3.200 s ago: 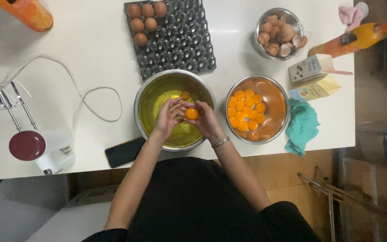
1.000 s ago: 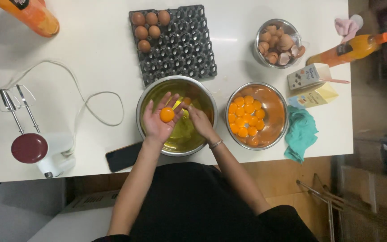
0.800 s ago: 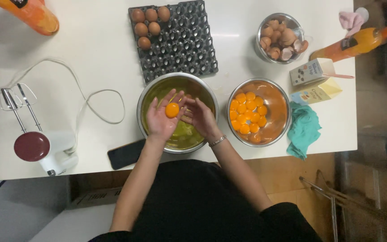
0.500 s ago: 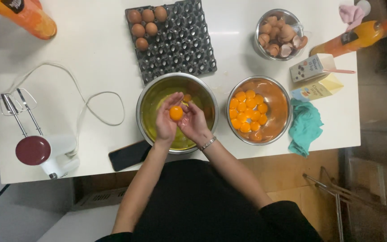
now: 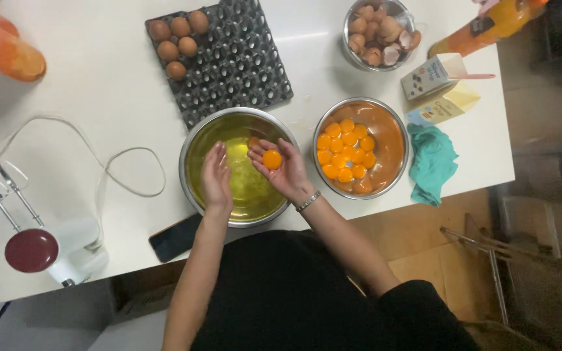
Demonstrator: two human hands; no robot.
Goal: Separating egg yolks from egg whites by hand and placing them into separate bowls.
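Note:
My right hand is cupped palm up over the steel bowl of egg whites, with a round orange yolk lying in the palm. My left hand hovers over the same bowl, fingers together and nothing in it. To the right stands a second steel bowl with several yolks in it.
A dark egg tray with several brown eggs lies behind the bowls. A bowl of eggshells, two small cartons, a teal cloth, an orange bottle, a hand mixer with cord, and a phone surround them.
The yolk has passed from my left palm to my right palm. My left hand has drawn away and now holds nothing.

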